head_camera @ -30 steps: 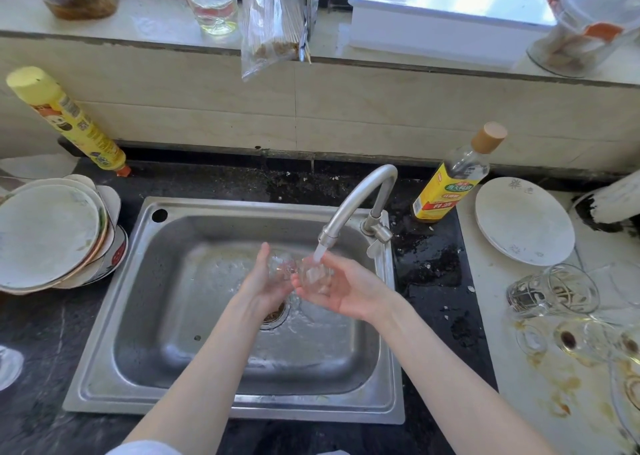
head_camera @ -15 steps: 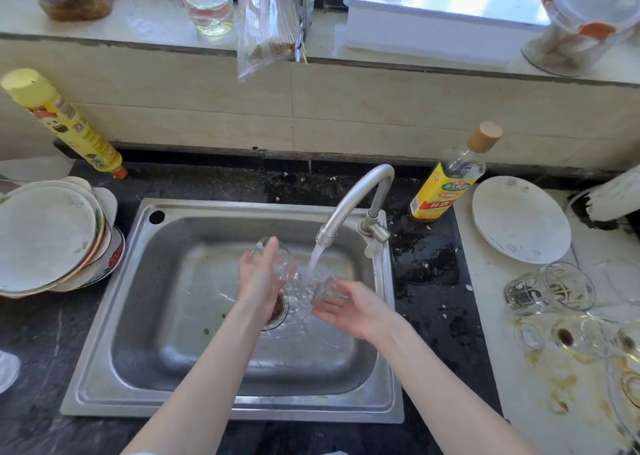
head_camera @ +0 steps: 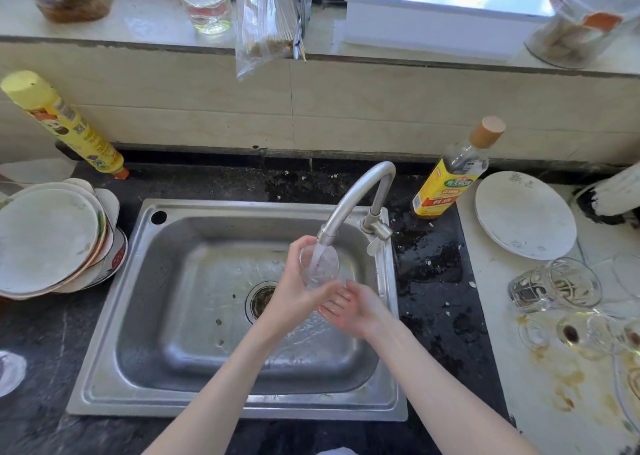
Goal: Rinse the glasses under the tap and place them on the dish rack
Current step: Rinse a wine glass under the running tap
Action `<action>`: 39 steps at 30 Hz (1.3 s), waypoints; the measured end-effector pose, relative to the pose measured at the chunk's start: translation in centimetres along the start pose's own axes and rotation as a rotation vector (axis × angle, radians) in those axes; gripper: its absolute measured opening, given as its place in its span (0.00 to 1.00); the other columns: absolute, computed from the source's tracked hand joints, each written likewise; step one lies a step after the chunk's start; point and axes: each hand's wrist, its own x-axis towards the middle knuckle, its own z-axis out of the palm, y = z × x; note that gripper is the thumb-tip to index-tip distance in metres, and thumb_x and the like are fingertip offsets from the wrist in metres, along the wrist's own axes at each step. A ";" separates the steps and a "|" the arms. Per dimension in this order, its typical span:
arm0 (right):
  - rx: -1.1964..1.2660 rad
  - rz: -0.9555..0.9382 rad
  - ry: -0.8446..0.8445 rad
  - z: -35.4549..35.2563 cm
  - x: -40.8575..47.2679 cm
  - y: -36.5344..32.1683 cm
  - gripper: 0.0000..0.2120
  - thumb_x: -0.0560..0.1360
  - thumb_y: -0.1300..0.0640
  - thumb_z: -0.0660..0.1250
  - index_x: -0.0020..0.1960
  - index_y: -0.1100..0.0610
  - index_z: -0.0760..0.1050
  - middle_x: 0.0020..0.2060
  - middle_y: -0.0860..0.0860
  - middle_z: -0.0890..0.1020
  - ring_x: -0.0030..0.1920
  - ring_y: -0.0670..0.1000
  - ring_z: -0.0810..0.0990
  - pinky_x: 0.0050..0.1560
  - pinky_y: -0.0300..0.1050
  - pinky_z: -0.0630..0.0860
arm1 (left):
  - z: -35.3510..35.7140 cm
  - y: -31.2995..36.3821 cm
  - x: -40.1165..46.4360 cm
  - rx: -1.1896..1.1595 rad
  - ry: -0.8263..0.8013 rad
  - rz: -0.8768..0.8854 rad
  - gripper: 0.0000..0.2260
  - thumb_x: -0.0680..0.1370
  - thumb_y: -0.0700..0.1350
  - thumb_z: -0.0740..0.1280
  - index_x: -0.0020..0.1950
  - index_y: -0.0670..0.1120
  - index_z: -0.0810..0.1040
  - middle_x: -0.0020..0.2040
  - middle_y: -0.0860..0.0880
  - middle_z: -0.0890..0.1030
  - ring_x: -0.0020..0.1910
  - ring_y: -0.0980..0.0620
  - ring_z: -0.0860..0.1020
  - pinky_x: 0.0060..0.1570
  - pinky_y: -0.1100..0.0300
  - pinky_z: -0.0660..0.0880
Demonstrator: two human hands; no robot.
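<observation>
Steel sink (head_camera: 114, 333): left hand (head_camera: 298, 292) grips clear glass (head_camera: 318, 264) under tap (head_camera: 349, 202).

- The rinsed glass (head_camera: 319, 260) is blurred by running water; its base hides behind the left hand (head_camera: 298, 293).
- Glasses (head_camera: 623, 337) at the right edge are cut off.

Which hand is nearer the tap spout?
Left. The left hand holds the glass right under the tap spout; the right hand sits lower, below the glass.
</observation>
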 end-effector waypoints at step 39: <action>0.082 -0.324 0.016 -0.6 -1.1 -9.1 0.10 0.79 0.58 0.57 0.51 0.66 0.72 0.46 0.56 0.76 0.46 0.52 0.76 0.47 0.42 0.73 | 0.1 -0.7 0.0 0.221 0.134 -0.062 0.25 0.67 0.43 0.77 0.53 0.61 0.65 0.48 0.66 0.73 0.48 0.69 0.72 0.46 0.72 0.69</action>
